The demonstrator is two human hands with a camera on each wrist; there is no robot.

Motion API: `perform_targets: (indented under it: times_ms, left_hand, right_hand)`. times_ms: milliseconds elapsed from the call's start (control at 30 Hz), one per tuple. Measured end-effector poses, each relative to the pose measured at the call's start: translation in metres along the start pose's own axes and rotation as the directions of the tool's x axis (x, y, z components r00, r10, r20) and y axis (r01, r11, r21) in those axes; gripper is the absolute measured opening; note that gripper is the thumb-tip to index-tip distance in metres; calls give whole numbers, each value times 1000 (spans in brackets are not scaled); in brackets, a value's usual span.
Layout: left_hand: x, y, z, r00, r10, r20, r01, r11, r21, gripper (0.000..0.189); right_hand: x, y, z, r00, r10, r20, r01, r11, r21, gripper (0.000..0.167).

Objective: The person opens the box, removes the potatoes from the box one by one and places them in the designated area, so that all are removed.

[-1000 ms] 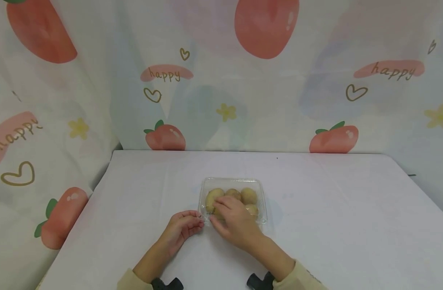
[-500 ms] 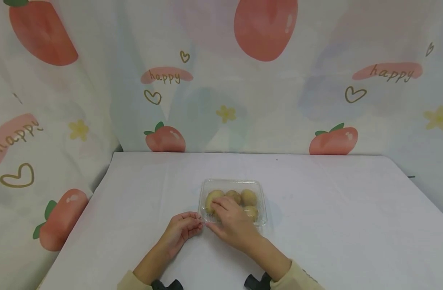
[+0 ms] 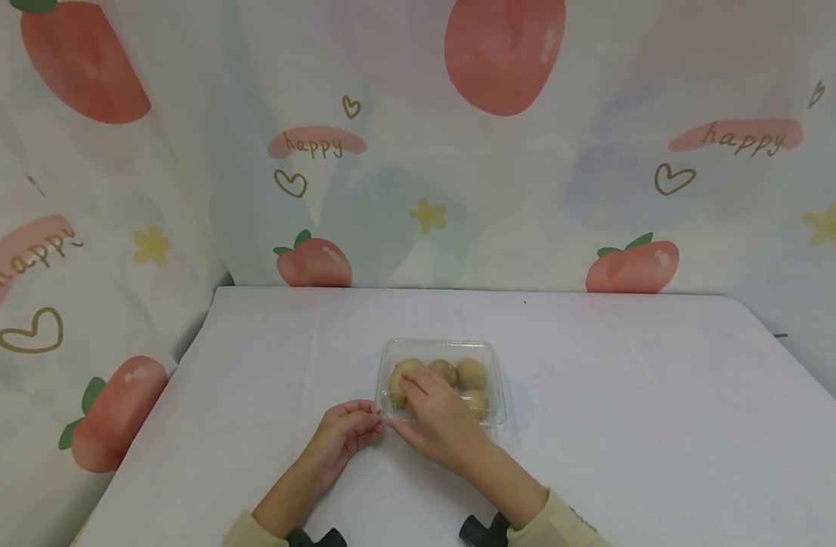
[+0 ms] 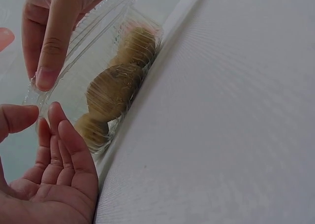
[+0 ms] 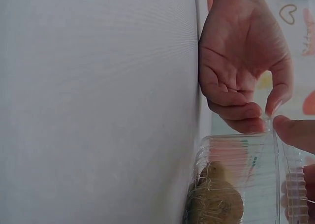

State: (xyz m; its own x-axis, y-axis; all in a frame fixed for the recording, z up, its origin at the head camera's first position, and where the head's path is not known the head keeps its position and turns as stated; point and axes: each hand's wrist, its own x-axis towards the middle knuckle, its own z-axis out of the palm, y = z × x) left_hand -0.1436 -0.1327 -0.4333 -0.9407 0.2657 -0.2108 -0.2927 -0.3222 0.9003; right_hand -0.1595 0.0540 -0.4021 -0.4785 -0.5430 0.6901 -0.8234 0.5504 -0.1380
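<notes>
Clear plastic box [image 3: 436,349]: lies on the table just below the middle of the head view; in the left wrist view it slants through the upper left part, in the right wrist view it fills the lower right.
Round brown pieces [image 3: 471,373]: potato-like, several inside the box, seen through its ribbed plastic; some sit behind the right hand in the head view.
Left hand [image 3: 349,434]: at the box's lower left corner in the head view, palm turned inward; thumb and forefinger are clamped on the plastic edge there, the other fingers loosely bent and close together.
Right hand [image 3: 448,427]: reaches over the box from the lower right; its fingers lie together on the lid, the thumb apart from them, its tip at the corner edge next to the left hand's fingertips.
Sleeves: pale yellow, left sleeve [image 3: 252,532] at lower centre-left, right sleeve [image 3: 561,526] at lower centre-right.
Black fittings [image 3: 484,530]: one inside each forearm, at the bottom edge.
Table [image 3: 629,410]: white-covered, across the lower half.
Curtain [image 3: 513,190]: pale backdrop with red fruit, yellow flowers, outlined hearts and "happy", across the upper half and down the left side.
</notes>
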Motion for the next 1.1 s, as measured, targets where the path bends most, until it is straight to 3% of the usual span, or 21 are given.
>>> perform_targets:
  times_ms: [533,900,1100]
  left_hand:
    - [1,-1,-1,1000,6,14,-6,1000,6,11]
    - [1,-2,-2,1000,-4,19,3,1000,7,10]
    - [1,-1,-1,1000,-6,16,6,1000,8,9]
  right_hand:
    - [3,1,-3,996,-50,75,60,989,-137,47]
    - [2,3,-3,995,-67,71,75,991,-114,47]
    - [5,6,-5,989,-125,78,136,979,-152,45]
